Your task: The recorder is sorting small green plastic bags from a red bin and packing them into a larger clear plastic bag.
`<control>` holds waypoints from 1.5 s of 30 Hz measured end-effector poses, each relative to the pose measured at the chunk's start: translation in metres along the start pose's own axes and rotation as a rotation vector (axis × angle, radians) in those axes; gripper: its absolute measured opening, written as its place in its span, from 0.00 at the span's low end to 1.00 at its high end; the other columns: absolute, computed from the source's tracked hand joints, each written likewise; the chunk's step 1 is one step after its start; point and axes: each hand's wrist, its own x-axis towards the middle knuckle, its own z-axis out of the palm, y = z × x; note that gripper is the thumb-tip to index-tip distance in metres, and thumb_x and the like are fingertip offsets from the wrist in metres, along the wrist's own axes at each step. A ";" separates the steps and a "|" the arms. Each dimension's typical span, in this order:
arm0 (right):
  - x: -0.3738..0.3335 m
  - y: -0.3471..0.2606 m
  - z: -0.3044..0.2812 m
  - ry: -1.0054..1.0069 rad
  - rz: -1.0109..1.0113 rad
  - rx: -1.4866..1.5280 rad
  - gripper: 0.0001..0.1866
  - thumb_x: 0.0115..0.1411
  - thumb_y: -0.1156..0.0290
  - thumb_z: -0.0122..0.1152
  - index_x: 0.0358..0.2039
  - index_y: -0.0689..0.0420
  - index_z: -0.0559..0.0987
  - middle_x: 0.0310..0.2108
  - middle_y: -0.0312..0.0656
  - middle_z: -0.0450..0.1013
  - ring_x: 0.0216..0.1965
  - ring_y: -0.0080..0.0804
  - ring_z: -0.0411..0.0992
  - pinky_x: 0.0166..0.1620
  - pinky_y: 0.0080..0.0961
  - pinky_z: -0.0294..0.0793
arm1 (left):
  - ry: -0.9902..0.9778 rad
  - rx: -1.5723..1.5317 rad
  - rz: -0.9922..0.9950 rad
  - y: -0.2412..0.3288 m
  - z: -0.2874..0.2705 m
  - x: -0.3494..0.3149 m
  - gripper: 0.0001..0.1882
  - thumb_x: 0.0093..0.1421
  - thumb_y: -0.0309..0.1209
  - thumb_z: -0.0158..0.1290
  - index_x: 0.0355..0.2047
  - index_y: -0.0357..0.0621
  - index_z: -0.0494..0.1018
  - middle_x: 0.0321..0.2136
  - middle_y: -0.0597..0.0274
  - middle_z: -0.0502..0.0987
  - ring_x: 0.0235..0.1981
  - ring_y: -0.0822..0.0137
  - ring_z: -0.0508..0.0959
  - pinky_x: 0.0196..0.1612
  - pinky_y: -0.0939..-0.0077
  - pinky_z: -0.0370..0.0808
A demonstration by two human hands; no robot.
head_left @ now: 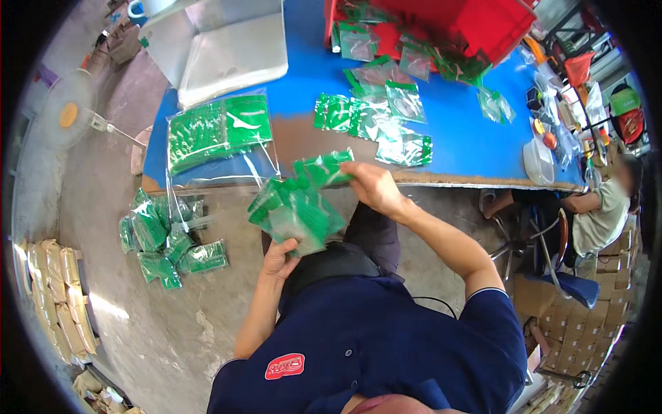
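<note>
My left hand (pixel 279 259) is closed round the lower end of a fanned stack of green-and-clear plastic packets (pixel 296 217), held over my lap. Between the fingers of my right hand (pixel 374 185) is the edge of a single green packet (pixel 321 169), just above the stack at the table's front edge. Whether that packet still touches the stack is hard to tell. Left of my hands, a large clear bag (pixel 221 131) full of green packets lies on the table, its front hanging over the edge. More loose green-edged packets (pixel 376 121) lie spread on the table ahead.
A red bin (pixel 441 27) at the far side spills packets onto the blue table (pixel 476 148). A whitish open box (pixel 231 58) stands far left, a clear tub (pixel 538 162) right. Bundled green packets (pixel 165 234) are on the floor at left. A person (pixel 600 214) sits at right.
</note>
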 end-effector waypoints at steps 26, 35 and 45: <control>0.061 0.014 0.009 0.006 0.030 -0.171 0.25 0.58 0.71 0.64 0.56 0.59 0.73 0.53 0.50 0.68 0.55 0.51 0.67 0.57 0.47 0.68 | 0.045 -0.193 0.071 -0.007 0.037 0.040 0.34 0.59 0.31 0.61 0.64 0.45 0.61 0.60 0.57 0.70 0.63 0.51 0.68 0.64 0.40 0.66; 0.024 -0.020 0.011 -0.028 0.033 -0.195 0.43 0.46 0.58 0.76 0.61 0.54 0.68 0.49 0.44 0.68 0.53 0.49 0.67 0.59 0.44 0.67 | -0.004 0.006 0.016 0.009 -0.030 0.011 0.35 0.50 0.34 0.68 0.58 0.42 0.69 0.54 0.59 0.77 0.56 0.55 0.75 0.64 0.53 0.68; 0.019 -0.061 0.039 0.379 0.590 0.610 0.10 0.67 0.70 0.61 0.45 0.60 0.78 0.33 0.33 0.77 0.35 0.20 0.74 0.37 0.20 0.73 | -0.141 -0.258 -0.003 0.007 -0.002 0.022 0.33 0.50 0.32 0.68 0.57 0.41 0.72 0.55 0.56 0.76 0.61 0.52 0.71 0.67 0.51 0.63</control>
